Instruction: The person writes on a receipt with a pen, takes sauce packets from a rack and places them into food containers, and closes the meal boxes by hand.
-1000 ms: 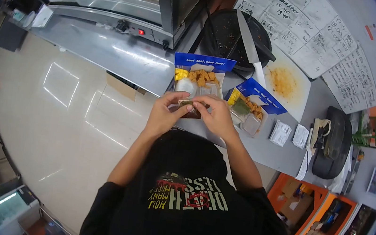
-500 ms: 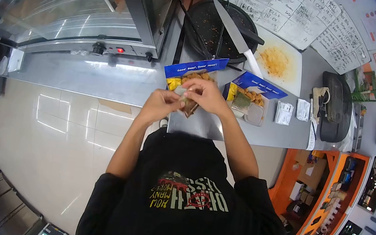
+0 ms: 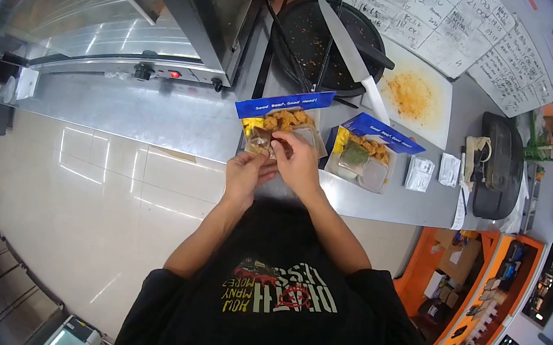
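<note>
Both hands meet over the near side of the left food box (image 3: 286, 97), which has a raised blue lid flap. Pieces of fried food (image 3: 287, 119), a yellow packet (image 3: 252, 124) and a round lidded cup (image 3: 305, 134) show inside it. Between my fingers is a small clear sauce packet (image 3: 260, 140) with brown contents. My left hand (image 3: 246, 174) pinches its near edge from below. My right hand (image 3: 297, 165) is closed at the packet's right side, its fingertips partly hidden. A second food box (image 3: 381, 132) to the right holds fried pieces, a green packet (image 3: 354, 156) and a cup (image 3: 374, 175).
Behind the boxes, a large knife (image 3: 346, 42) lies across a round black pan (image 3: 300, 46) and a stained cutting board (image 3: 431, 109). White packets (image 3: 419, 174) lie right of the boxes, near a black tray (image 3: 498, 167). A glass-doored warmer (image 3: 185, 70) stands left.
My hands have moved down and slightly apart with the packet, my right hand more so. More of the left box's food and its cup now show. The camera view has shifted slightly.
</note>
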Demonstrator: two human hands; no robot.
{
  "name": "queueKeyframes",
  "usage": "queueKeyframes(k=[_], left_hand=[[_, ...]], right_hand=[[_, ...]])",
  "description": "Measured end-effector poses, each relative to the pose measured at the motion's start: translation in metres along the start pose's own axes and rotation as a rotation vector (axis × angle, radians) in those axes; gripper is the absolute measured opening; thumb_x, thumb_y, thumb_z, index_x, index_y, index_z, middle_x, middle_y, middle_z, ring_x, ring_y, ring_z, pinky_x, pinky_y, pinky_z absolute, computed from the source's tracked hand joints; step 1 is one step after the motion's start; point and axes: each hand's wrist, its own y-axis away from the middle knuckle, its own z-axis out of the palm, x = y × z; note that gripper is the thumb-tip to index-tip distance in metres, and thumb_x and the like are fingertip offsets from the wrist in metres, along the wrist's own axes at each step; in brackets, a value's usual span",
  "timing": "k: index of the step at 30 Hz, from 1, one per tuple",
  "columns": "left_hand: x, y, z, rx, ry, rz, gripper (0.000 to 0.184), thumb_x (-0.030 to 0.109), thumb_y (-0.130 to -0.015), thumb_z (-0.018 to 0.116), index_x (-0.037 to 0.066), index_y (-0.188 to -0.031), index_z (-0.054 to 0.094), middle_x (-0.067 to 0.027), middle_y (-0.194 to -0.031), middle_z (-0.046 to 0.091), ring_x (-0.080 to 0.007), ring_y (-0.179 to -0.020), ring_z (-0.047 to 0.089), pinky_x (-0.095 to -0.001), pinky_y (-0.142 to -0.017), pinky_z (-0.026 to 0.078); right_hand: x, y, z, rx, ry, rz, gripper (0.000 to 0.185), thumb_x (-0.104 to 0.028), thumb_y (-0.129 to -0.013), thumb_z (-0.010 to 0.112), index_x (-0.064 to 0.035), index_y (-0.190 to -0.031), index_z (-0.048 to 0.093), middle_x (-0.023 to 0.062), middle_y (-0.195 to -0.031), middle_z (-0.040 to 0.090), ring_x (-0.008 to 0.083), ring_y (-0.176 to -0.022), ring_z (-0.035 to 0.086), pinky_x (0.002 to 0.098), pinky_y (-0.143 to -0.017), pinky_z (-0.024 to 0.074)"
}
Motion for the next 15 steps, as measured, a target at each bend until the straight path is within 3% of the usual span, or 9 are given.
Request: queueKeyframes(k=[2,5,8,12,15], left_hand=[[0.006,0.005,-0.008,-0.050,-0.166,-0.088,0.019,0.016,-0.099,0.073,-0.001,-0.103,0.067,-0.0123,-0.091,0.075,-0.0181,-0.075,0.075,-0.0266,-0.066,0.059],[0.013,0.006,-0.024,0.042,-0.532,0.033,0.025,0.019,-0.098,0.075,-0.001,-0.111,0.068,-0.0126,-0.089,0.075,-0.0178,-0.070,0.074,-0.0269,-0.060,0.057],[0.006,0.008,-0.016,0.257,-0.664,0.662,0.028,0.023,-0.095,0.078,0.002,-0.112,0.072,-0.0108,-0.081,0.074,-0.0173,-0.066,0.072,-0.0282,-0.056,0.054],[-0.003,-0.013,-0.012,0.289,-1.009,0.794,0.021,0.021,-0.089,0.082,0.001,-0.095,0.077,-0.0118,-0.078,0.076,-0.0189,-0.062,0.071,-0.0326,-0.060,0.055],[-0.005,-0.015,-0.010,0.284,-1.039,0.829,0.021,0.020,-0.088,0.082,0.001,-0.093,0.078,-0.0124,-0.081,0.077,-0.0200,-0.060,0.070,-0.0334,-0.061,0.055]], right_hand=[[0.007,-0.003,0.003,0.045,0.134,-0.165,0.023,-0.007,-0.090,0.072,-0.0031,-0.113,0.075,0.0167,-0.102,0.072,0.0338,-0.088,0.071,0.0412,-0.077,0.0573],[0.009,-0.006,0.002,0.082,0.256,-0.332,0.024,-0.003,-0.088,0.071,-0.0040,-0.111,0.076,0.0151,-0.100,0.069,0.0353,-0.086,0.069,0.0425,-0.077,0.0563],[0.000,-0.002,0.000,0.089,0.303,-0.331,0.023,-0.003,-0.087,0.072,-0.0045,-0.109,0.077,0.0132,-0.099,0.065,0.0352,-0.086,0.067,0.0433,-0.077,0.0556],[-0.004,-0.003,-0.005,0.020,0.344,-0.216,0.017,-0.002,-0.086,0.073,-0.0048,-0.102,0.078,0.0110,-0.098,0.058,0.0334,-0.086,0.065,0.0432,-0.075,0.0548],[0.015,-0.011,-0.012,0.200,0.248,-0.341,0.034,-0.008,-0.083,0.079,-0.0017,-0.115,0.072,0.0127,-0.103,0.054,0.0331,-0.093,0.063,0.0422,-0.076,0.0532]])
